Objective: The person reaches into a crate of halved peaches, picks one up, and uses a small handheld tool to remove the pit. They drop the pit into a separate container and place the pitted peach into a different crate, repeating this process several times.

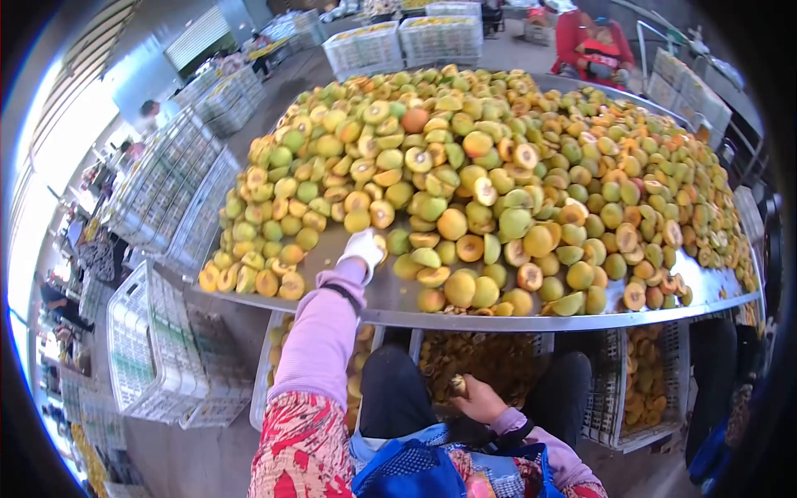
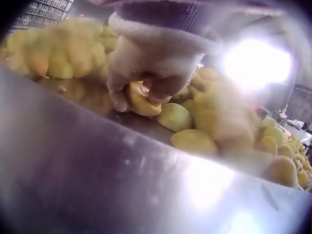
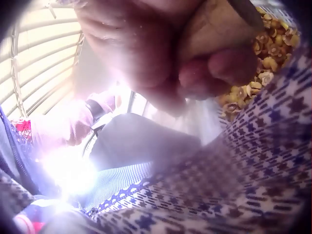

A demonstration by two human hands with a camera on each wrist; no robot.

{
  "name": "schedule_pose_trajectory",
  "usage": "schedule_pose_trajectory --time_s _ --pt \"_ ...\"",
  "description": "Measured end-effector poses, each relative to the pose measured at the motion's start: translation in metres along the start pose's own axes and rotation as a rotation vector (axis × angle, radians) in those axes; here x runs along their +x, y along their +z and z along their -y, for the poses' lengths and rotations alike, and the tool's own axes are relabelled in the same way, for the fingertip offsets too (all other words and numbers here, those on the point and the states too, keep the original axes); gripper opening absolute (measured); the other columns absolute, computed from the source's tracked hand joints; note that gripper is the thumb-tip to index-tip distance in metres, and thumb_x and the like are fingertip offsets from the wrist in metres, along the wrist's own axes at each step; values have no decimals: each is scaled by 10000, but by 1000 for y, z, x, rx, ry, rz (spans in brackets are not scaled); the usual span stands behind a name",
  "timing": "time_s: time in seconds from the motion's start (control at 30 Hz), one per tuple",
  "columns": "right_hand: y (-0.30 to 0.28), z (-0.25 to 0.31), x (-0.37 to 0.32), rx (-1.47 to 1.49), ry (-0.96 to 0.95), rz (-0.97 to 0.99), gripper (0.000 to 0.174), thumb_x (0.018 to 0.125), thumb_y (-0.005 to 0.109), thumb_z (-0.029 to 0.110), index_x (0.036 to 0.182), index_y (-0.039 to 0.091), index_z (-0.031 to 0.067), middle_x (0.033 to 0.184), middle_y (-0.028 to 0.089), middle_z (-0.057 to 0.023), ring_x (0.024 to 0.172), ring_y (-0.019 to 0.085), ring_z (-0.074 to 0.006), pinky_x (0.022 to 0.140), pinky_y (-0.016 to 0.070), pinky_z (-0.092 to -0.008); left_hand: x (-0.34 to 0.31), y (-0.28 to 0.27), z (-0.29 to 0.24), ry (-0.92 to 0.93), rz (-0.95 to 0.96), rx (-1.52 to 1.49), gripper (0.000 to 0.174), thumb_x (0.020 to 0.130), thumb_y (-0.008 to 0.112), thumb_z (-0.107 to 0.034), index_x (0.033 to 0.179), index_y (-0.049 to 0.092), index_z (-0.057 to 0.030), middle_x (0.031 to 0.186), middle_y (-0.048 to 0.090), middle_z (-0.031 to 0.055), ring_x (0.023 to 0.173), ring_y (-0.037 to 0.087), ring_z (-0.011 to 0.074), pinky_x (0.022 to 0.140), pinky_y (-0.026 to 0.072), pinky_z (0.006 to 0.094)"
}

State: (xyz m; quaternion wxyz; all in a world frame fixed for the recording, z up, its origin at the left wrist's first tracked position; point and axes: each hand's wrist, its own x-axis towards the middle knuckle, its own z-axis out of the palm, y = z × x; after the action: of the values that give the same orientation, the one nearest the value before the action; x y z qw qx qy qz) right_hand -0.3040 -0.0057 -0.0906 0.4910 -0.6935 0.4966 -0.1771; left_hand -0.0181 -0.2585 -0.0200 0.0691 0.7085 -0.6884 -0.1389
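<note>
In a white glove, my left hand point(image 1: 363, 249) reaches over the near edge of a metal table point(image 1: 332, 245). Its thumb and fingers pinch a peach half point(image 2: 142, 103), cut side partly showing in the left wrist view. More yellow-green peach halves point(image 1: 469, 247) lie heaped right around that hand. Down by my lap, my bare right hand point(image 1: 483, 400) grips a tool with a tan, wooden-looking handle point(image 3: 209, 31). Its dark end runs out at the top of the right wrist view, so what kind of tool it is I cannot tell.
Under the table stand white crates, one with scraps point(image 1: 481, 361) between my knees and one with peach halves point(image 1: 643, 378) to the right. An upright white crate point(image 1: 137, 332) stands at left. The table's raised metal rim point(image 1: 465, 320) runs in front of me.
</note>
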Motion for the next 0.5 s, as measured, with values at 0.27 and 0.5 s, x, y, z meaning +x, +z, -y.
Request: schedule_pose_trajectory --time_s 0.27,0.5 --pt "-54 56 7 239 -183 -21 265 812 585 179 984 462 20 743 526 -92 669 514 -161 588 445 -297 -109 -8 -31 -10 -57 -1136 270 654 632 -150 872 585 2 807 619 118 713 604 196 670 484 306" --pt "-99 147 80 -3 -373 -181 293 840 582 282 798 451 23 588 497 -58 374 428 -195 361 329 -363 -228 44 -78 -124 608 -2166 428 809 497 -288 1097 505 28 962 613 167 872 611 299 755 508 383"
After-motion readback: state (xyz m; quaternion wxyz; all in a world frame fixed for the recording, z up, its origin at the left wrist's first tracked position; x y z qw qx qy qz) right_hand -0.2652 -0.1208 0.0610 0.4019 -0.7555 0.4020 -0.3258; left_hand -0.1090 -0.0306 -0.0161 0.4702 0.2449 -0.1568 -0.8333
